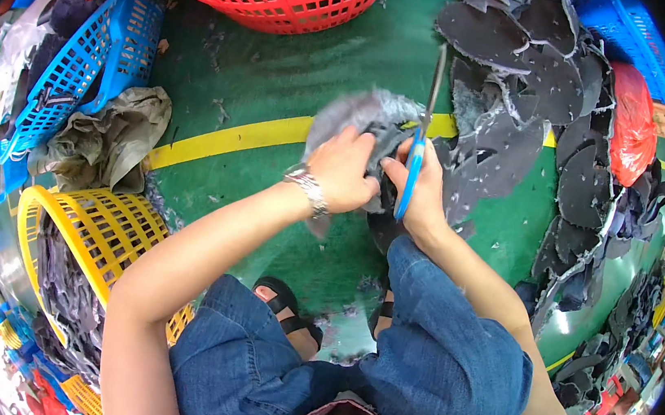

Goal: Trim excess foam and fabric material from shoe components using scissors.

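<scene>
Head view: at the centre of the frame, the left hand (342, 169) clenches a grey furry piece of cloth (363, 117) above the green floor (282, 71). Just beside it, the right hand (419, 186) grips blue-handled scissors (420, 140), blades pointing up. A pile of dark cut pieces (542, 92) lies at the upper right.

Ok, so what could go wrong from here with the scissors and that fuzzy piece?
The left hand grips the grey piece right beside the scissors, so its fingers could get nicked. The right hand cuts just above the knee; a slip might bring the blades onto it. Trimmings around the sandal could be slippery.
</scene>
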Motion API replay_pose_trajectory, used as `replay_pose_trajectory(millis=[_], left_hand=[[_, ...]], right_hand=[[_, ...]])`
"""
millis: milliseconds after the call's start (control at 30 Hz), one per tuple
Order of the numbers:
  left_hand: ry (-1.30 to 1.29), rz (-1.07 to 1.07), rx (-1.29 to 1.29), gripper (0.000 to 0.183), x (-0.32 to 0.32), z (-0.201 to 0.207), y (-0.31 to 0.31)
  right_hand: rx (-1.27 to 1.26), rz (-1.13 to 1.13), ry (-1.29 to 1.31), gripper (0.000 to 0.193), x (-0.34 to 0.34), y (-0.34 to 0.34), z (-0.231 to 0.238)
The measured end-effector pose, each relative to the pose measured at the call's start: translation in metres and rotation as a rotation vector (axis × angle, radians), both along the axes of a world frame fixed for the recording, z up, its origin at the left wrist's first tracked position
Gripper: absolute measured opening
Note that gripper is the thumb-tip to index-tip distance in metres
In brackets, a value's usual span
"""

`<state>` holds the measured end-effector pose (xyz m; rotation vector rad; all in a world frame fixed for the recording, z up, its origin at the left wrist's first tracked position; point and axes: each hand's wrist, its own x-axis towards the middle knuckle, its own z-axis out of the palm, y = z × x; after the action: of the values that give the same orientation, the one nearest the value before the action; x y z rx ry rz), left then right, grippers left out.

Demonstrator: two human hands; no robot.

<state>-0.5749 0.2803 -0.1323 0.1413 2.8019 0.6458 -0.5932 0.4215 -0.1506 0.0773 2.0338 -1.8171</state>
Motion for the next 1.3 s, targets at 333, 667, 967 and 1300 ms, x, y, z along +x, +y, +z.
replay_pose_trajectory(millis=[333,667,967,1300], left_hand=[[-0.119,0.059,0.181,0.045,0.014,-0.045,-0.022],[-0.137,0.127,0.141,0.041,0.021,-0.062,-0.038],[-0.128,0.155,0.131,0.037,0.019,-0.054,-0.03],[-0.211,0.552,0.349,0.043,0.036,-0.026,-0.078]], right_hand=[[-0.295,0.251,-0.26,0.019,0.003,-0.004,-0.041],[-0.135,0.62,-0.698,0.063,0.04,0.086,-0.02],[0.132,0.712,-0.673,0.072,0.05,0.081,-0.017],[0.188,0.472,-0.238,0.039,0.046,0.054,-0.013]])
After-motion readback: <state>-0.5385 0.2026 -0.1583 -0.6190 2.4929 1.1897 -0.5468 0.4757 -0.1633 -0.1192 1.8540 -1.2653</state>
